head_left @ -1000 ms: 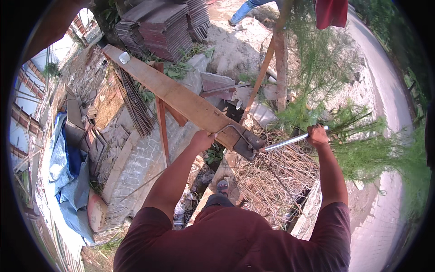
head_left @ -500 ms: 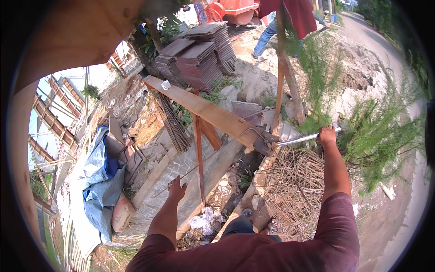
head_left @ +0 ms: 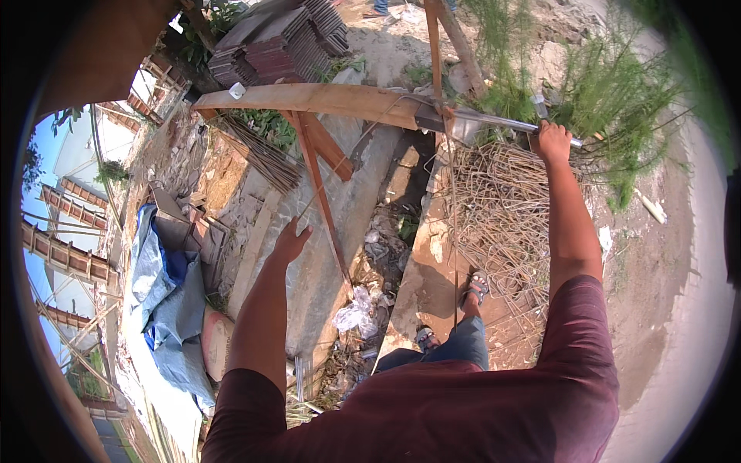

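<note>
My left hand [head_left: 290, 241] is closed around the near end of a thin metal rod [head_left: 316, 197], which runs up and away to the far right. The rod's other end meets the right end of a wooden plank [head_left: 332, 100] propped on posts. My right hand [head_left: 553, 143] grips a shiny metal pipe [head_left: 502, 121] near its outer end. The pipe reaches from the dark end block [head_left: 429, 117] of the plank out to the right, nearly in line with the plank. A small white object [head_left: 237, 91] sits on the plank's left end.
Bent thin rods lie heaped [head_left: 494, 208] right of my feet. Several straight rods [head_left: 258, 150] lean under the plank. A rubble-filled ditch [head_left: 378, 255] runs beside a concrete ledge [head_left: 332, 208]. Stacked tiles [head_left: 285, 46], a blue tarp [head_left: 166, 278] and feathery green branches [head_left: 617, 100] surround me.
The pipe has swung toward me with my right hand, from angled away to nearly in line with the plank. My left hand keeps the rod. My view has shifted, showing more of my feet.
</note>
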A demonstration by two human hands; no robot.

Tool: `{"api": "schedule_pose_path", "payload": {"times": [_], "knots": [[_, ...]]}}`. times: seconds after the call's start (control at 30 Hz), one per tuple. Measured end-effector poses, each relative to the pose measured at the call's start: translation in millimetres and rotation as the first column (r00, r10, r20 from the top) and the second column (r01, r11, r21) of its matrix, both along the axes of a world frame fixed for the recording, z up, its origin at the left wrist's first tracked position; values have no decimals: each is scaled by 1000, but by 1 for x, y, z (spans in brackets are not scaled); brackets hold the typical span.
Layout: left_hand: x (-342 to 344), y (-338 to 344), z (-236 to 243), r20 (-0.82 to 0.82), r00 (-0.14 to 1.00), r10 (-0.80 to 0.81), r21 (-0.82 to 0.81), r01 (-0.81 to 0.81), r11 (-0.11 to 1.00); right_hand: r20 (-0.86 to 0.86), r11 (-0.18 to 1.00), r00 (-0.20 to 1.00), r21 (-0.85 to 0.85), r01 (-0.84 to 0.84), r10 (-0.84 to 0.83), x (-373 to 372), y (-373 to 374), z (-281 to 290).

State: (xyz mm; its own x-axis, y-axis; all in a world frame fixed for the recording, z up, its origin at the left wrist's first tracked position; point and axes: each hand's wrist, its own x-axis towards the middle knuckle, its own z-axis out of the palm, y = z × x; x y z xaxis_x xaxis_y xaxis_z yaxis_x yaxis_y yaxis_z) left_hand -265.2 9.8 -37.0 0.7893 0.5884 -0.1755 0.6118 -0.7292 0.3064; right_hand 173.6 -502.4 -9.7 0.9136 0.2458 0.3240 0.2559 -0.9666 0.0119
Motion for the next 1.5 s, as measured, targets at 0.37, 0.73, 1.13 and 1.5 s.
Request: {"api": "schedule_pose_path", "payload": {"times": [0.37, 0.73, 1.13, 1.5], "knots": [[20, 19, 12, 150, 988, 40, 5, -41, 999, -224, 986, 974, 146, 73, -39, -126, 21, 6], [40, 32, 1, 62, 985, 160, 279, -171, 945, -396, 967, 890, 197, -158, 226, -78, -15, 21], [32, 44, 1, 40, 991, 129, 265, -135, 955, -417, 933, 839, 234, -274, 351, -62, -19, 43], [35, 59, -4, 58, 996, 65, 161, -74, 984, -508, 978, 843, 192, -88, 176, -97, -30, 17]]}}
